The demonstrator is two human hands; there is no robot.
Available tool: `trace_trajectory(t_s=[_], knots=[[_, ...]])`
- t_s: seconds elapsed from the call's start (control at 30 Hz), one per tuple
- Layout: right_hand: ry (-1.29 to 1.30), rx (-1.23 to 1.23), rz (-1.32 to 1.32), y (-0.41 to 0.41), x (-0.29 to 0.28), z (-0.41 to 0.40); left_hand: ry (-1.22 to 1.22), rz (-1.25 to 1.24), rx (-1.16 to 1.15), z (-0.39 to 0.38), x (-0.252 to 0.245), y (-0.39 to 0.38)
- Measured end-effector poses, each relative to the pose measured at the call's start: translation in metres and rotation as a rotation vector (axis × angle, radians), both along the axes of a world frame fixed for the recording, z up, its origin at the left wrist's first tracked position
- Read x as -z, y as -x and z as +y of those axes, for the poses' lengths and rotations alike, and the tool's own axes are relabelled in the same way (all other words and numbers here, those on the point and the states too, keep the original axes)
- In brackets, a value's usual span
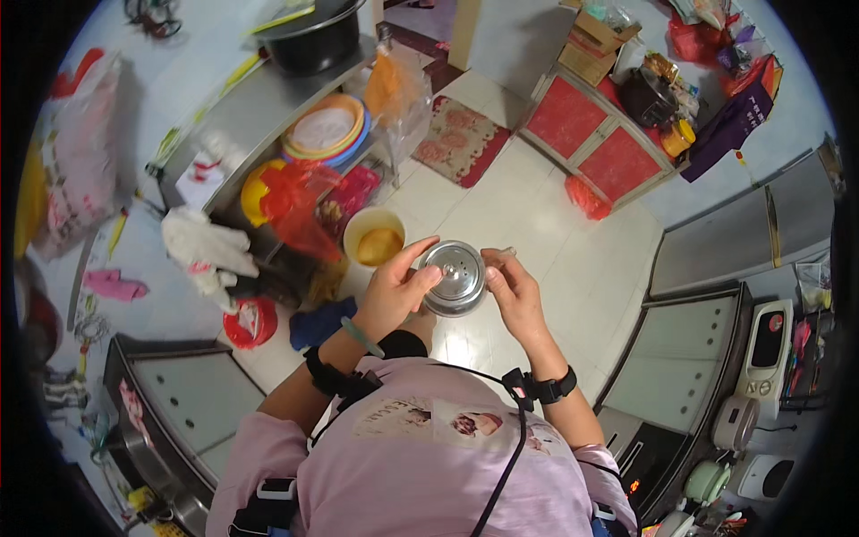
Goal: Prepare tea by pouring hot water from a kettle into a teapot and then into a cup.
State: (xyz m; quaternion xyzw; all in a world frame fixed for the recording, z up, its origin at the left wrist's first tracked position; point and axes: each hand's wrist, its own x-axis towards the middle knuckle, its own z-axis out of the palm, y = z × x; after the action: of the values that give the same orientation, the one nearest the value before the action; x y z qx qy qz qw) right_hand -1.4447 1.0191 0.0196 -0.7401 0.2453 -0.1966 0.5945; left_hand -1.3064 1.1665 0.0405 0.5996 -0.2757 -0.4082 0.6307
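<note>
A small round pot with a shiny metal lid (453,276) is held in front of my chest, seen from above. The lid has a small knob at its centre and several small holes on one side. My left hand (397,287) grips the pot's left side, its thumb resting on the lid near the knob. On the opposite side, my right hand (515,293) has its thumb against the rim and its fingers curled around a part that sticks out to the right. Whether that part is a handle or a spout I cannot tell. The pot's lower body is hidden under the lid.
A cream bucket (374,235) stands beyond my left hand, near a red plastic bag (302,205). Coloured basins (325,131) sit beneath a metal counter (248,101). Ahead are a floral mat (462,141) and a red-panelled cabinet (597,144). Glass-fronted cabinets (684,342) line the right.
</note>
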Motion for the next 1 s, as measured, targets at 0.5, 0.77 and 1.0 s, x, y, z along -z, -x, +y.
trace_trajectory(t_s=[0.5, 0.77, 1.0], knots=[[0.305, 0.312, -0.072, -0.139, -0.03, -0.274, 0.145, -0.256, 0.281, -0.298, -0.011, -0.165], [0.387, 0.249, -0.085, -0.241, -0.016, -0.444, 0.103, -0.237, 0.244, -0.457, 0.027, -0.256], [0.257, -0.004, -0.006, -0.364, -0.019, -0.591, -0.001, -0.169, 0.122, -0.56, -0.009, -0.356]])
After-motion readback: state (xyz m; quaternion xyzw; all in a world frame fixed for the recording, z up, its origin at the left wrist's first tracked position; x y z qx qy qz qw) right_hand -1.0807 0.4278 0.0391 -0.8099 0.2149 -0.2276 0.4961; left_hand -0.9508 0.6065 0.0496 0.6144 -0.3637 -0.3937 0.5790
